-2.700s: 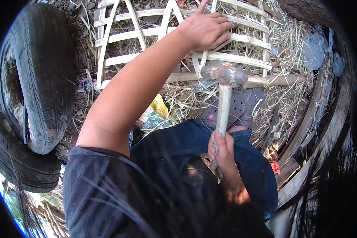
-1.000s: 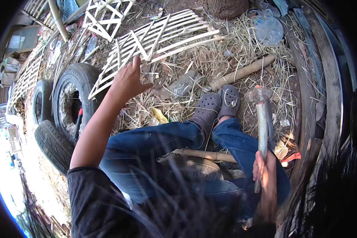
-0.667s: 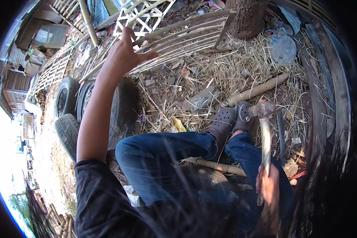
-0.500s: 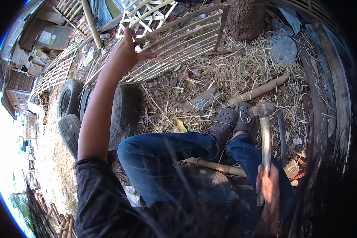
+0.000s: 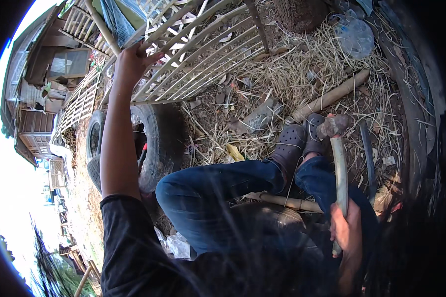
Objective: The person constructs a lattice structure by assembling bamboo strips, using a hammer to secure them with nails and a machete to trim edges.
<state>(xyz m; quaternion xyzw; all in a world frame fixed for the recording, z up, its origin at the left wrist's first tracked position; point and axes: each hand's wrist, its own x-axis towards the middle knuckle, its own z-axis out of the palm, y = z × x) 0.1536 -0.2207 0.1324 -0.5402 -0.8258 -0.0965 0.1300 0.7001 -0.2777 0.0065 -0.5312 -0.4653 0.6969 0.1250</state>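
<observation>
My left hand [image 5: 132, 63] reaches far forward at the upper left, at the near-left end of a slatted bamboo frame [image 5: 218, 47]. Its fingers are closed over the frame's edge rail, though the grip is partly hidden behind the hand. Long thin slats of the frame run from there toward the tree. Low on the right, my right hand [image 5: 347, 225] wraps round the pale wooden handle of a hammer [image 5: 340, 171]. The hammer's rough, brownish head [image 5: 334, 126] points up, above my shoe.
Old tyres [image 5: 161, 143] stand beside my left arm. A stone block [image 5: 262, 118], a bamboo pole [image 5: 332, 96] and a yellow scrap [image 5: 235, 152] lie on straw-strewn ground. A tree trunk [image 5: 300, 14] and a clear plastic bag [image 5: 356, 38] are farther off. A dark flat bar [image 5: 368, 158] lies right of the hammer.
My left hand, open in the air before, has come forward and left onto the bamboo frame. The frame's far end has tilted and shifted left. The hammer stays in my right hand.
</observation>
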